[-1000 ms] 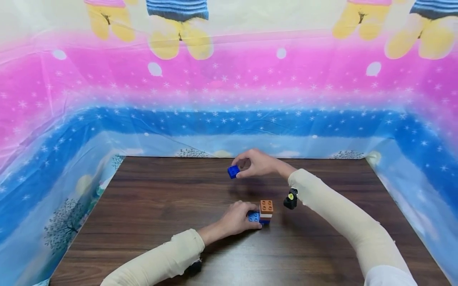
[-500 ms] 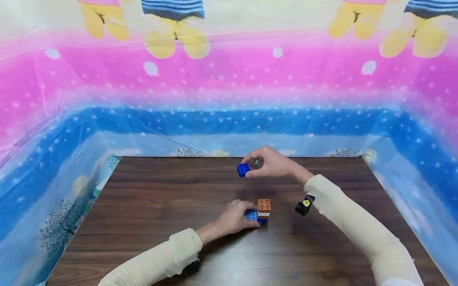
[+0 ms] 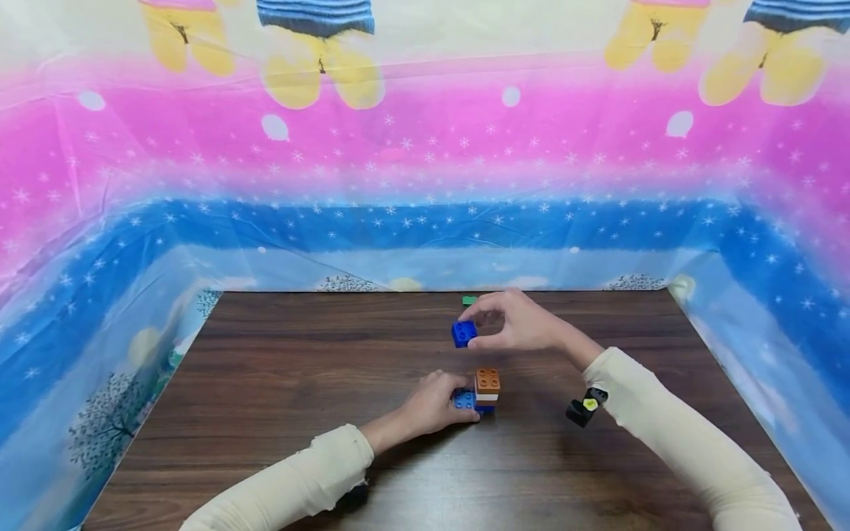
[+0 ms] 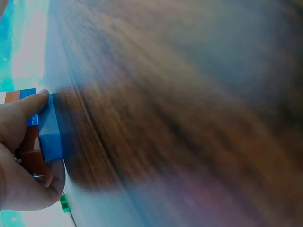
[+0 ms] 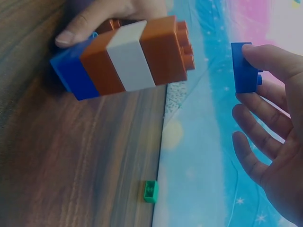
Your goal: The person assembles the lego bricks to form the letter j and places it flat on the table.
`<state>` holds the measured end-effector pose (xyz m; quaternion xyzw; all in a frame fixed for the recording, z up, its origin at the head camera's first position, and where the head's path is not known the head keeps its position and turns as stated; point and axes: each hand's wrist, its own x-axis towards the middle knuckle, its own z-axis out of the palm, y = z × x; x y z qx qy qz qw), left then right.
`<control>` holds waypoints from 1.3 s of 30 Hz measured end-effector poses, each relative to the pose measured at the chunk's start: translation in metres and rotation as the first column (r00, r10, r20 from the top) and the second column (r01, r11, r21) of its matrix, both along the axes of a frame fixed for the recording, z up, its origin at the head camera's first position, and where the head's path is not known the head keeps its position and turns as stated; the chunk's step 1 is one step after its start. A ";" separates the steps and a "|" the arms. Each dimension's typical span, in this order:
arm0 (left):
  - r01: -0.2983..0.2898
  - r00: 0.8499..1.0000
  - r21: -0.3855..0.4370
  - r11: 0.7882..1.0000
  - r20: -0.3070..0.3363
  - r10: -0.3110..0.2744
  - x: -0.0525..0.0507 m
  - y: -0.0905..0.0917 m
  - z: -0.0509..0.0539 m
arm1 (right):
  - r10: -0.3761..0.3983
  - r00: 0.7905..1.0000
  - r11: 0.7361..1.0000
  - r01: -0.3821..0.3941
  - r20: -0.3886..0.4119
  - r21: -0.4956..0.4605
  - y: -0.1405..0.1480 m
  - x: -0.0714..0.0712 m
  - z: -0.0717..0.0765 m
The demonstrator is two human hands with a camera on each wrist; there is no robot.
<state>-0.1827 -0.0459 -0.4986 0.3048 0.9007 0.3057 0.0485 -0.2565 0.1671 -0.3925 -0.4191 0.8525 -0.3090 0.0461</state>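
My left hand grips the base of a toy brick stack on the table, thumb on one side and fingers on the other. A light blue brick lies at the bottom of the stack. Beside the hand rises a column of dark blue, orange, white and orange layers. Another orange brick shows within the left hand's grasp in the left wrist view. My right hand pinches a dark blue studded brick between thumb and fingertips, raised above and behind the column, apart from it.
A small green brick lies near the far edge of the dark wooden table. A printed cloth hangs as a wall behind the table and along its sides. A black wrist camera hangs below the right sleeve.
My right hand has moved rightward and slightly nearer with the dark blue brick, and the green brick has come into sight behind it. The left hand keeps its grip on the stack.
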 end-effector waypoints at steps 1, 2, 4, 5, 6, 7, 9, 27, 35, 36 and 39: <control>0.000 1.000 0.000 1.000 -0.005 0.000 0.000 0.000 0.000 | -0.002 1.000 1.000 0.002 -0.005 0.000 0.001 0.002 0.000; 0.001 1.000 -0.001 1.000 -0.015 -0.001 0.000 0.000 -0.001 | -0.007 1.000 1.000 0.007 -0.012 0.005 0.002 0.004 0.000; 0.003 1.000 -0.004 1.000 -0.027 -0.003 0.000 0.000 -0.001 | -0.014 1.000 1.000 0.014 -0.022 0.011 0.005 0.009 -0.001; 0.001 1.000 -0.005 1.000 -0.027 -0.001 0.000 0.000 -0.001 | -0.019 1.000 1.000 0.019 -0.023 0.011 0.007 0.011 -0.001; 0.000 1.000 -0.007 1.000 -0.029 0.000 0.000 0.000 -0.002 | -0.021 0.999 1.000 0.022 -0.024 0.010 0.008 0.013 -0.001; 0.000 1.000 -0.010 1.000 -0.031 0.000 0.000 0.000 -0.002 | -0.026 0.999 1.000 0.026 -0.023 0.009 0.010 0.015 -0.001; -0.005 1.000 -0.014 1.000 -0.025 0.004 0.000 0.001 -0.002 | -0.032 0.999 0.999 0.032 -0.023 0.007 0.013 0.018 -0.003; 0.027 1.000 0.029 0.999 0.002 -0.028 -0.001 0.001 -0.003 | -0.069 0.998 0.998 0.069 0.001 -0.013 0.029 0.042 -0.018; 0.014 1.000 0.024 1.000 0.009 -0.014 -0.001 0.001 -0.004 | -0.071 0.997 0.997 0.072 0.032 -0.019 0.033 0.050 -0.025; 0.012 1.000 0.022 1.000 0.010 -0.012 -0.001 0.001 -0.004 | -0.070 0.997 0.997 0.071 0.038 -0.024 0.034 0.050 -0.026; 0.008 1.000 0.022 1.000 0.012 -0.008 -0.001 0.001 -0.004 | -0.068 0.997 0.997 0.069 0.048 -0.035 0.035 0.052 -0.027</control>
